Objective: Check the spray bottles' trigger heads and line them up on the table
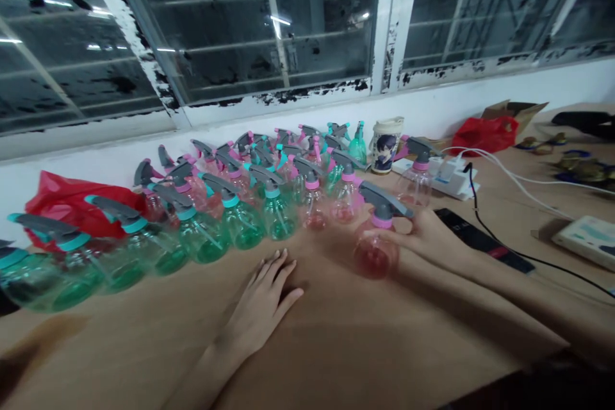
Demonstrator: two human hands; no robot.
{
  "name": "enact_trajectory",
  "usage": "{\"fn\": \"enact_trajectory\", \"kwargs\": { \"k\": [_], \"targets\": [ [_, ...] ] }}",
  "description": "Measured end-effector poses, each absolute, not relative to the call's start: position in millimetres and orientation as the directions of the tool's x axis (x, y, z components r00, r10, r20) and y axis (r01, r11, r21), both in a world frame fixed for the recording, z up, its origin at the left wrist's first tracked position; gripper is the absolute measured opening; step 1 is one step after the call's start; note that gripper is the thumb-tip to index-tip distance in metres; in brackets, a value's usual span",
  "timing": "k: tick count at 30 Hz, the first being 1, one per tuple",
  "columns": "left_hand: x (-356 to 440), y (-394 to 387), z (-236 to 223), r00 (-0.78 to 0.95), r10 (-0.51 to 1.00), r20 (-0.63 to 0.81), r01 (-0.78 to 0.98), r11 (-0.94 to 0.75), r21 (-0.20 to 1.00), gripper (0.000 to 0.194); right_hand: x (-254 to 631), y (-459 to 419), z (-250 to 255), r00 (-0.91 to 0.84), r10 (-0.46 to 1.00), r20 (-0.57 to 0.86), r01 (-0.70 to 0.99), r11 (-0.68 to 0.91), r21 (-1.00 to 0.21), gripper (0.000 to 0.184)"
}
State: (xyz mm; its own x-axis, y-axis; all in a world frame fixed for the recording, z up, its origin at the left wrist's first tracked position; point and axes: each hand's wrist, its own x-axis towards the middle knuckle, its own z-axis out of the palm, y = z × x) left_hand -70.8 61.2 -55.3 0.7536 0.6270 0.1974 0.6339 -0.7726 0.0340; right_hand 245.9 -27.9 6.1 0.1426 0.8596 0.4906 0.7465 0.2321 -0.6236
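My right hand [425, 237] is closed around the pink spray bottle [375, 256], which has a grey trigger head and a pink collar. The bottle is upright at the table, slightly blurred; whether its base touches the wood I cannot tell. Flat on the tabletop lies my left hand [262, 304], fingers stretched out and holding nothing. Just beyond its fingertips stands a green spray bottle [280, 221] with a teal collar, part of a front row. Another pink spray bottle [343, 205] stands left of the held one, and a further clear-pink spray bottle [416, 186] is behind my right hand.
Many spray bottles crowd the table [317, 359] along the wall. Red plastic bags [485, 133] [81, 205], a patterned cup [385, 146], a power strip [454, 182] with cables, a dark phone [480, 240] and a white box [589, 240] are also there.
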Motion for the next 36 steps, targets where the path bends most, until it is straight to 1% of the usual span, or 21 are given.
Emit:
{"fn": "enact_trajectory", "kwargs": {
  "k": [2,5,8,13,18,23,26,30,34,35,36],
  "targets": [
    [-72,63,-57,0.753,0.624,0.208,0.631,-0.775,0.037,0.050,271,-22,3,0.123,0.855,0.503,0.776,0.233,-0.586,0.033],
    [-73,66,-60,0.746,0.625,0.231,0.632,-0.774,0.052,0.048,302,-9,0,0.207,0.839,0.503,0.804,0.146,-0.576,0.038],
    [-73,69,-63,0.736,0.628,0.252,0.633,-0.771,0.074,0.047,319,8,-2,0.242,0.829,0.504,0.804,0.119,-0.583,0.042],
    [-77,74,-71,0.735,0.629,0.255,0.631,-0.771,0.085,0.047,327,39,-2,0.282,0.802,0.526,0.834,0.067,-0.548,0.039],
    [-82,80,-84,0.730,0.597,0.334,0.616,-0.786,0.060,0.049,331,58,-2,0.308,0.783,0.540,0.847,0.033,-0.531,0.038],
    [-79,79,-83,0.714,0.579,0.394,0.610,-0.791,0.057,0.054,329,67,-1,0.325,0.775,0.542,0.844,0.022,-0.537,0.040],
    [-70,74,-79,0.729,0.565,0.387,0.596,-0.802,0.048,0.055,327,71,2,0.327,0.774,0.542,0.835,0.032,-0.549,0.039],
    [-42,65,-74,0.770,0.540,0.339,0.563,-0.826,0.036,0.051,323,70,3,0.327,0.769,0.549,0.811,0.069,-0.581,0.039],
    [4,55,-68,0.839,0.471,0.275,0.484,-0.875,0.023,0.048,321,44,-1,0.311,0.760,0.571,0.784,0.135,-0.606,0.051],
    [17,54,-66,0.856,0.445,0.262,0.456,-0.890,0.024,0.047,322,34,-2,0.311,0.759,0.571,0.777,0.143,-0.613,0.052],
    [30,52,-64,0.867,0.434,0.244,0.441,-0.897,0.030,0.047,325,23,-3,0.329,0.759,0.561,0.758,0.142,-0.637,0.048]
  ]
}}
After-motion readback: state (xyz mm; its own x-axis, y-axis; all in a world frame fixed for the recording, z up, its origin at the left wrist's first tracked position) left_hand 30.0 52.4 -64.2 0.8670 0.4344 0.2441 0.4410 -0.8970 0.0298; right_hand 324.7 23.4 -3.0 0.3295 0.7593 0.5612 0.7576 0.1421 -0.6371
